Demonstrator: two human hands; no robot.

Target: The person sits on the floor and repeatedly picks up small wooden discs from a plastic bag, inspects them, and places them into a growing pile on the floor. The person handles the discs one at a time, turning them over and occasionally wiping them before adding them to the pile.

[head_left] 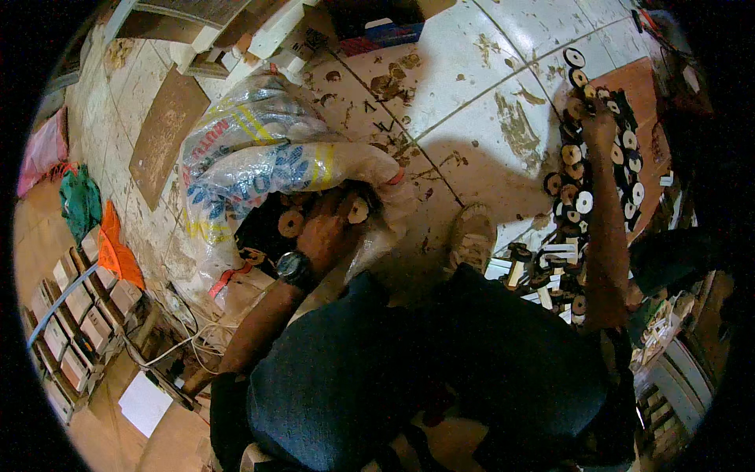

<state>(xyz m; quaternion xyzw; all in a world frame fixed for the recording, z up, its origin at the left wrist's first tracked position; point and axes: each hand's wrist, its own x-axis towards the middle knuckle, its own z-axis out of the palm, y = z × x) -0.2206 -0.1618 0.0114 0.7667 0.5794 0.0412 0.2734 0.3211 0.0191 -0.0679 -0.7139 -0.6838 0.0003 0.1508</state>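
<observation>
My left hand [325, 234], with a watch on its wrist, reaches into the mouth of a white plastic woven sack [267, 153]. Its fingers are bent round a pale disc with a centre hole [359, 210]. Another round disc [290, 223] lies beside that hand, in the sack's dark opening. At the far right, my right hand [595, 124] is closed at the upper part of a long row of discs, its fingertips on a small pale disc [589, 91]. Dark-rimmed discs [583, 202] run down along my right forearm. The fingertips of both hands are partly hidden.
A shoe [473, 236] stands on the stained tiled floor [464, 102] between the sack and the discs. A brown board [169, 130] lies left of the sack. Stacked blocks [79, 326], an orange cloth [118, 252] and cables [200, 342] are at the left. A reddish sheet [641, 102] lies under some discs.
</observation>
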